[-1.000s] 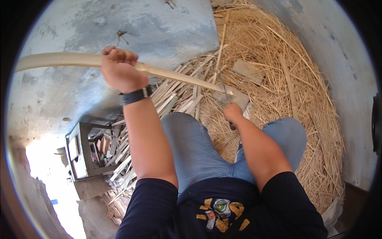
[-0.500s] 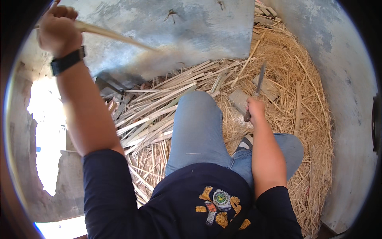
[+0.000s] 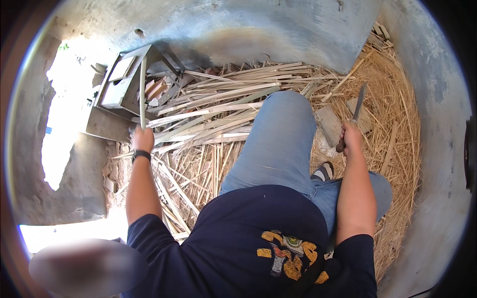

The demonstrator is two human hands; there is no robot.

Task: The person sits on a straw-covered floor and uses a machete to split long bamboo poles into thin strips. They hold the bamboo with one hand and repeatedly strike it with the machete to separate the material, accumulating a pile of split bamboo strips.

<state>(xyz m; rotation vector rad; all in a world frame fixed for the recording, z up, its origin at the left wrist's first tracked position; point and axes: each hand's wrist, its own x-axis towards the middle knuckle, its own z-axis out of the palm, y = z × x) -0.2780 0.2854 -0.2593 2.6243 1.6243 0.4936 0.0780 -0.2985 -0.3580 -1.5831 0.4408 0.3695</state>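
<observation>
My left hand is closed round the lower end of a long pale bamboo strip, which points away from me on the left. A dark watch is on that wrist. In my right hand is a knife, gripped by its dark handle with the blade pointing up and away. Under the knife, wooden blocks lie among straw-like shavings. A pile of split strips spreads beyond my bent knee, between the two hands.
A small cabinet-like box stands at the left, by a bright opening in the wall. Reddish brick pieces lie beside it. Grey walls rise close on the right and ahead. Shavings cover the floor at right.
My left hand has come down from high at the upper left, and the strip now points away from me instead of rightward. The knife stays in my right hand; the view has shifted.
</observation>
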